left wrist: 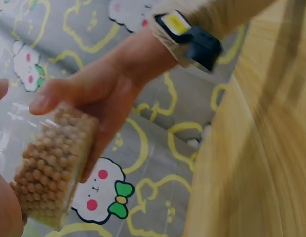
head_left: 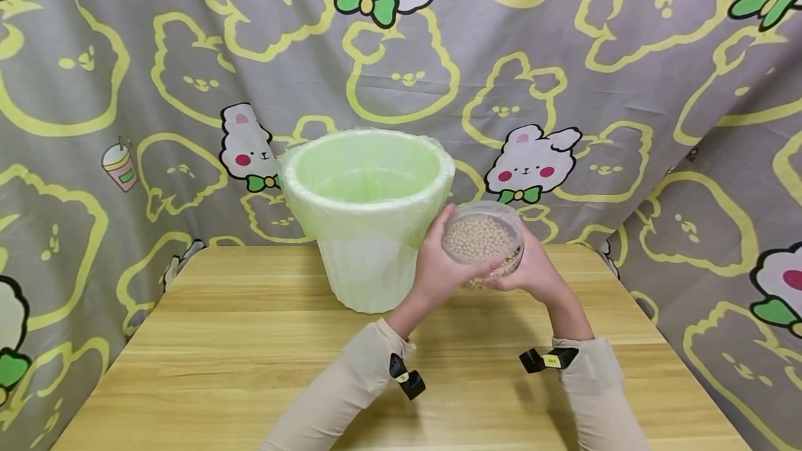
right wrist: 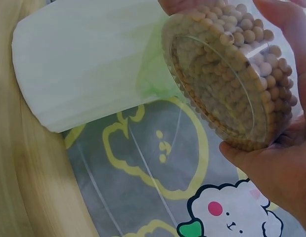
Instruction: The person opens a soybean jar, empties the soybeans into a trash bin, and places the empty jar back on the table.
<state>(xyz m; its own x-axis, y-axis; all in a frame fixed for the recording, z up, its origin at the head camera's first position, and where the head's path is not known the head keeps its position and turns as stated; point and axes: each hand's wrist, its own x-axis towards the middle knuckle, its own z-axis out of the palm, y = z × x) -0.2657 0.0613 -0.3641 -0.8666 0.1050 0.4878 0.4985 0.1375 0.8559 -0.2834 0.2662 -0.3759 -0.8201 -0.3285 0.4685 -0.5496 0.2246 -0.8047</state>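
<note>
Both hands hold a clear round plastic tub (head_left: 484, 239) of small beige balls that look like dried soybeans (head_left: 477, 236). My left hand (head_left: 434, 262) grips the tub's left side, its thumb across the front. On the opposite side, my right hand (head_left: 532, 264) curls round the wall. The open top of the tub tips slightly toward the head camera, and the right wrist view shows its ridged clear base over the table. Just left of the tub stands a white bin (head_left: 370, 273), lined with a thin pale green bag (head_left: 301, 207) folded over its rim.
A wood-grain table (head_left: 250, 353) carries the bin near its back edge. Behind and at both sides hangs a grey curtain (head_left: 413, 61) with cartoon prints. Each wrist wears a black camera strap (head_left: 407, 376) over a beige sleeve (head_left: 338, 395).
</note>
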